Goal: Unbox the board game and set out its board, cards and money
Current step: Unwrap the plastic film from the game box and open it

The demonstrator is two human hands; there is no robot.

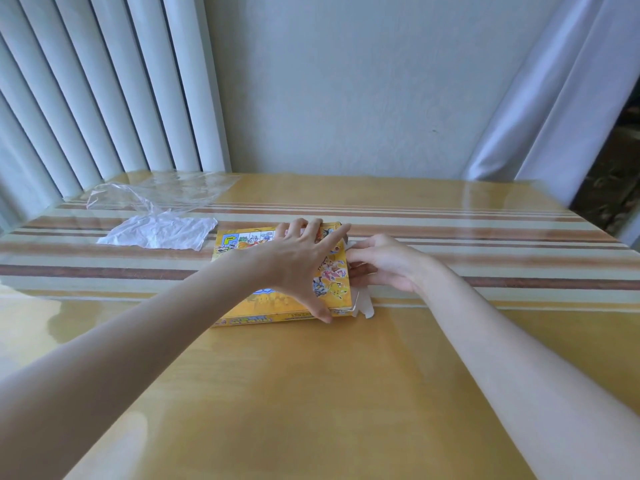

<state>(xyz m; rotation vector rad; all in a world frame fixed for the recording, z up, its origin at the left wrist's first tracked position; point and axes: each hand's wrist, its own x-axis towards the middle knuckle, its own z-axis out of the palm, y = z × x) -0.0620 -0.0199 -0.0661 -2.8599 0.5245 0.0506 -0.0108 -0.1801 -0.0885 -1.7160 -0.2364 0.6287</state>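
Yellow game box (242, 251) flat on the striped table (450, 216), both our hands on it.
Our left hand (298, 261) spans the lid, fingers spread wide; our right hand (384, 265) curls into the open end flap (363, 303). Crumpled plastic wrap (159, 232) lies beside.

Box (281, 277) mid-table (346, 393); plastic wrap (159, 216) behind-left of box.

— Boxes on the tabletop (346, 393)?
— One yellow board game box (242, 249), end flap open.
— Wrapping?
— Two pieces: one clear plastic film (162, 192), one crumpled white plastic sheet (159, 233).
— Hands?
— Two: left hand (298, 261), right hand (384, 263).
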